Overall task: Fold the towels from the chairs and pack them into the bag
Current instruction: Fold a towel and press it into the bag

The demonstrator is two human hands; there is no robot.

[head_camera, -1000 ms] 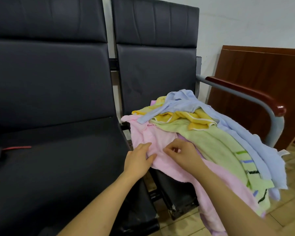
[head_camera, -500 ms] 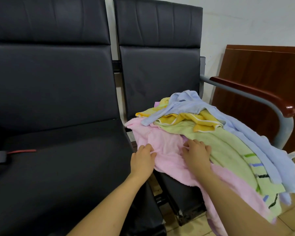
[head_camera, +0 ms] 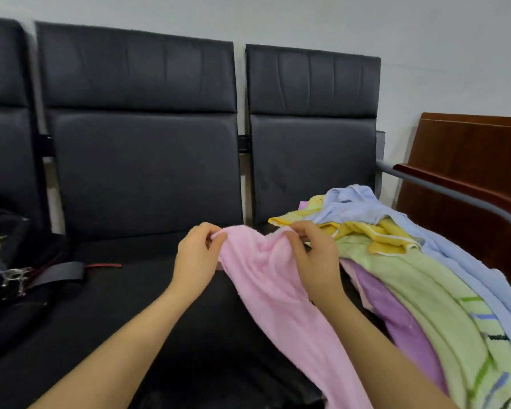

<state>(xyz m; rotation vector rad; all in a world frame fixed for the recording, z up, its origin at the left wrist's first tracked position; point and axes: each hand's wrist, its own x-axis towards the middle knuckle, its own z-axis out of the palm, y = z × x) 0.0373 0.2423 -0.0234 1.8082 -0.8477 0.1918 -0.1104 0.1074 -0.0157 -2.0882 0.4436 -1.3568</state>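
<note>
A row of black padded chairs [head_camera: 142, 172] is shown against a pale wall, with the view now set wider and further left than half a second earlier, so that a dark bag [head_camera: 15, 261] on the left seat is brought into sight; something yellow-green shows at its mouth, though what it is cannot be told. On the right seat the towel heap [head_camera: 396, 261] is left in place: blue on top, yellow beneath, then green, with a purple towel [head_camera: 401, 323] now uncovered at its near side. The pink towel [head_camera: 278, 290], which lay flat under the heap a moment before, is seen lifted clear of the seat and drawn over the middle chair, its lower length hanging off toward the bottom edge. Its upper edge is pinched at one corner by the left hand [head_camera: 196, 258] and a little way along by the right hand [head_camera: 316, 261], fingers curled on the cloth in both cases. The two hands are held near each other, the edge sagging between them. One towel is thus judged to be singled out for folding; no fold is yet made, and the packing remains to be done.
</note>
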